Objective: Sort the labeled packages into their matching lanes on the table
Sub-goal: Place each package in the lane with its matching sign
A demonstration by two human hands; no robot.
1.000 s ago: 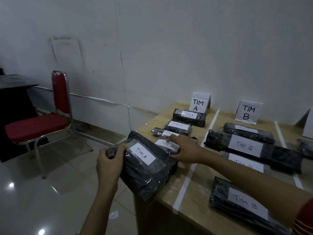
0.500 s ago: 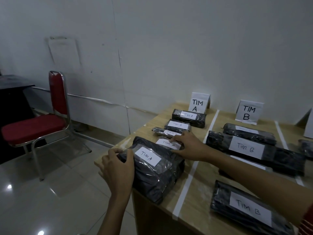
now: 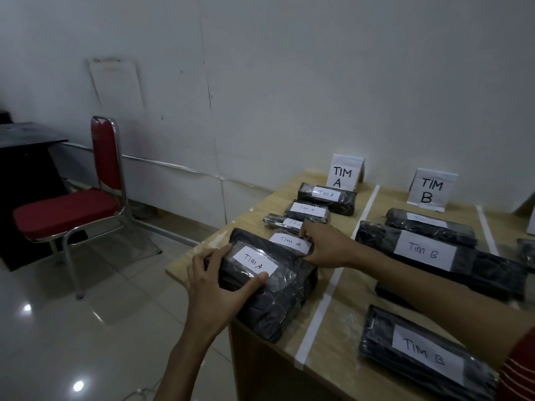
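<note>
**Hands settle a "TIM A" package at the front of lane A**

Sorting looks well along. Nearest the camera, a black wrapped TIM B package (image 3: 425, 354) lies in the second lane of the wooden table (image 3: 347, 322), right of a white tape line (image 3: 327, 299). Left of that line, the large TIM A package (image 3: 278, 308) lies at the table's front corner, in its matching lane. Behind it, four smaller TIM A packages (image 3: 291, 243) run back to the folded TIM A sign (image 3: 343, 176). More parcels fill lane B up to the TIM B sign (image 3: 431, 189). No unsorted stock is in view, so what remains cannot be judged.

The left hand (image 3: 214, 287) grasps the large package's near end, thumb across its top below the label. The right hand (image 3: 327, 250) reaches across to its far end, fingers over the next package; whether it grips or only rests there cannot be told.
</note>
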